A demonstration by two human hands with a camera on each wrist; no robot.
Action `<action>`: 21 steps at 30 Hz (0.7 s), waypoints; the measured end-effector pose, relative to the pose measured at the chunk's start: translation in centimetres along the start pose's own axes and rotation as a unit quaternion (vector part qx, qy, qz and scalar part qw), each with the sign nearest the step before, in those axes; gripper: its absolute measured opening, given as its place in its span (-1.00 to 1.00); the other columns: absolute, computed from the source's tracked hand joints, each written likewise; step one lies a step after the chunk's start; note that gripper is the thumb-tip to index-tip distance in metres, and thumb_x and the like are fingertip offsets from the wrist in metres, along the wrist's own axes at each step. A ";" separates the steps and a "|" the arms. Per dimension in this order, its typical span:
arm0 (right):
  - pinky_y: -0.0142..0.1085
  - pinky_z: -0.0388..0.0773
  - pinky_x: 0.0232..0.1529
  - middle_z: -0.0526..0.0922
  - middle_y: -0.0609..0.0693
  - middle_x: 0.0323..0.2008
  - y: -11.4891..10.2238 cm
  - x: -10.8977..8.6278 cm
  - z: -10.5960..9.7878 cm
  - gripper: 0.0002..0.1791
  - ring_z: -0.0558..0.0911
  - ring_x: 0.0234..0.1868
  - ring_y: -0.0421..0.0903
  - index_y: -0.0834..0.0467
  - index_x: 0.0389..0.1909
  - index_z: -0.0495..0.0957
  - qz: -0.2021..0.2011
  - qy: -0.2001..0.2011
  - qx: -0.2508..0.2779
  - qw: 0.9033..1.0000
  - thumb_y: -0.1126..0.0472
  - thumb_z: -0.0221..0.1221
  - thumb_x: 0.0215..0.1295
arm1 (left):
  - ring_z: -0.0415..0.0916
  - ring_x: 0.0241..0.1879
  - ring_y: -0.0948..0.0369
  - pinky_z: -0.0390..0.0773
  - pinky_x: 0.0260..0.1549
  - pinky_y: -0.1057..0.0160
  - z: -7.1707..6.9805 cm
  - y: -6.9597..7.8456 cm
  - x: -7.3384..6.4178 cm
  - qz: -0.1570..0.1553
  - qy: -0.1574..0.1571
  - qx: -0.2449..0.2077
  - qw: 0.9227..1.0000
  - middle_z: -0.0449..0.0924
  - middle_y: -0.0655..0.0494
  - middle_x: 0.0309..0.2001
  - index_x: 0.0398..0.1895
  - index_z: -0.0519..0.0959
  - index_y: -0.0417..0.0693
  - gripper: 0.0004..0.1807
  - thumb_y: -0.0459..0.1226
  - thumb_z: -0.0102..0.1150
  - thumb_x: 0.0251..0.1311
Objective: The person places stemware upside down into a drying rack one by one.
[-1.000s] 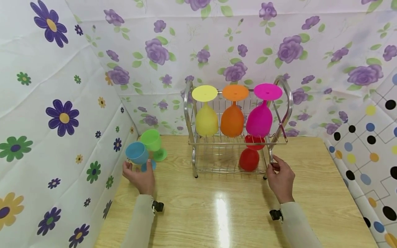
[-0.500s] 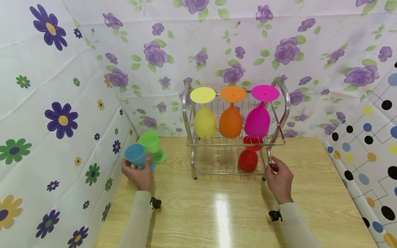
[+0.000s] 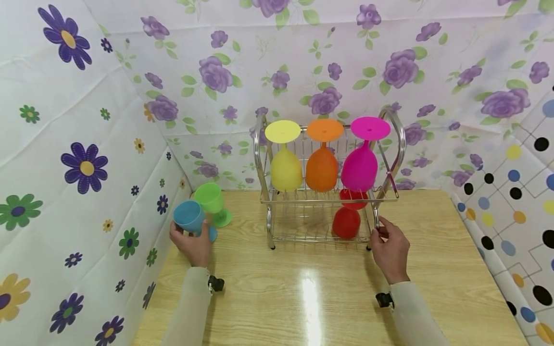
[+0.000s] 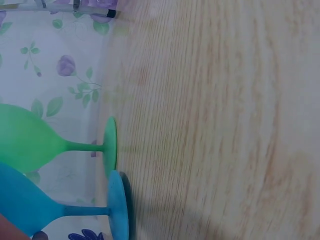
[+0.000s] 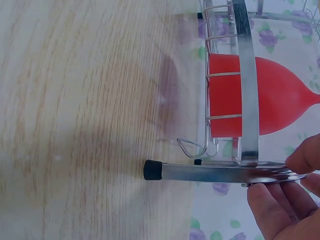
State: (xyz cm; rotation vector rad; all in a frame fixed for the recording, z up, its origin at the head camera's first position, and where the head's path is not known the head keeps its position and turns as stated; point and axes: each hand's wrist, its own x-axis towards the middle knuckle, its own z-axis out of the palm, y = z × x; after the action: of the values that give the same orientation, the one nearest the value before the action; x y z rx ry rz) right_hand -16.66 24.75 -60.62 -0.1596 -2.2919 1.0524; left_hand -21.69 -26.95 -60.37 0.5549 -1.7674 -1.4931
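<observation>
At the left, my left hand (image 3: 195,246) holds the blue plastic goblet (image 3: 188,214), fingers around the lower part of its bowl. The goblet is upright, and in the left wrist view its round foot (image 4: 118,210) is right at the tabletop. Just behind it stands a green goblet (image 3: 209,198), also upright. My right hand (image 3: 392,252) grips the right front leg (image 5: 205,173) of a two-tier metal dish rack (image 3: 303,201), thumb on one side and fingers on the other. Upside down on the lower tier sits a red goblet (image 3: 346,223), its foot partly hidden by the upper tier.
Yellow (image 3: 285,169), orange (image 3: 321,169) and magenta (image 3: 360,168) goblets stand inverted in a row on the upper tier. Flower-printed cloth (image 3: 242,86) rises behind the wooden table (image 3: 259,288). A patterned cloth wall (image 3: 125,202) runs close beside the left hand.
My left hand has closed around the blue goblet's bowl, and the goblet has barely shifted. My right hand keeps its hold on the rack leg. The head view has moved slightly.
</observation>
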 end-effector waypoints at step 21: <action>-0.02 0.75 -0.07 0.65 0.20 -0.06 0.1 -0.5 -0.9 -0.41 0.74 -0.04 0.13 0.19 0.44 0.52 0.006 -0.059 -0.002 0.998 0.33 0.31 0.39 | 0.23 0.49 0.01 0.40 0.46 -0.23 -2.4 4.3 -2.5 -0.012 -0.015 0.026 0.999 0.17 -0.06 0.50 0.61 0.16 0.11 0.01 -0.12 0.58 0.17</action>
State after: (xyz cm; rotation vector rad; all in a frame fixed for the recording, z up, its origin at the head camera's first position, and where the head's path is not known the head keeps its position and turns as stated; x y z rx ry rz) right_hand -15.76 25.23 -60.45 -0.1143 -2.4005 1.0903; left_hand -17.69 -25.73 -56.80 0.5856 -1.8328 -1.4822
